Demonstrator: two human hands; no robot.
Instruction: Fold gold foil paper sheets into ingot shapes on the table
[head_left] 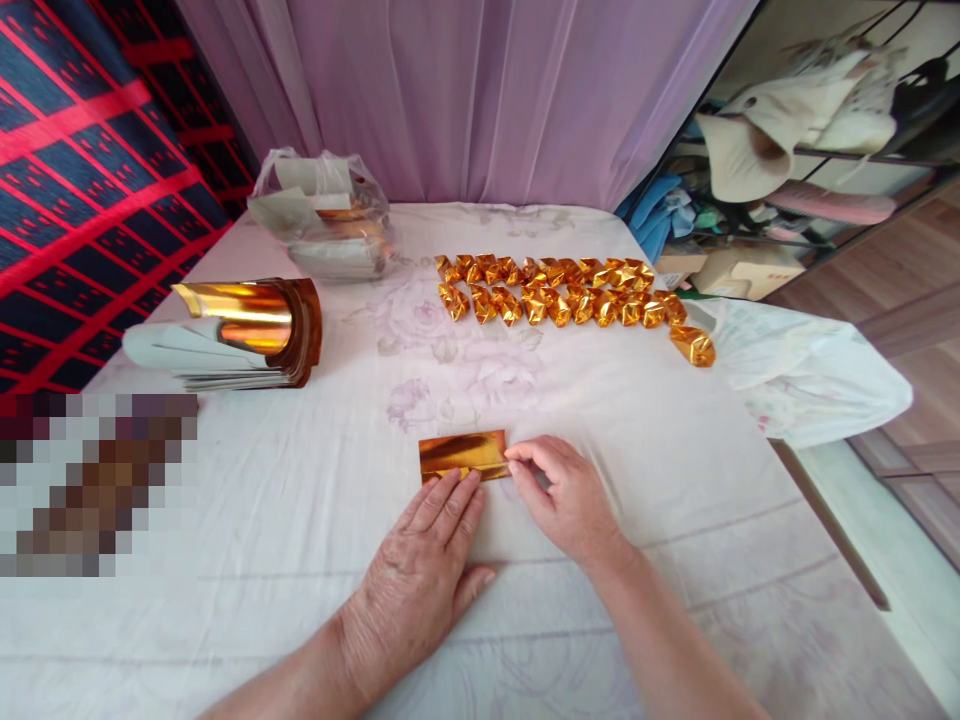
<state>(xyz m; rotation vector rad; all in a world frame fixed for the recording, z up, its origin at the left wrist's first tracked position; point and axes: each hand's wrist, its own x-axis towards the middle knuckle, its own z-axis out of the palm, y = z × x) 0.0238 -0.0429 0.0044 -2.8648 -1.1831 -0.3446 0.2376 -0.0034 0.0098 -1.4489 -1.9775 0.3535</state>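
Note:
A small rectangle of shiny gold foil paper lies on the cloth-covered table, with a crease running along its near edge. The fingers of my left hand are stretched out flat over that near edge and hide part of it. At the sheet's right end, my right hand pinches the corner between thumb and forefinger. Beyond the hands, several folded gold foil pieces stand in two rows, with one folded piece at the right end nearer to me.
On the left stands a curled stack of gold foil sheets. Behind it is a clear plastic bag with more sheets. A purple curtain hangs at the back. Shelves with a white hat are at the right, past the table edge.

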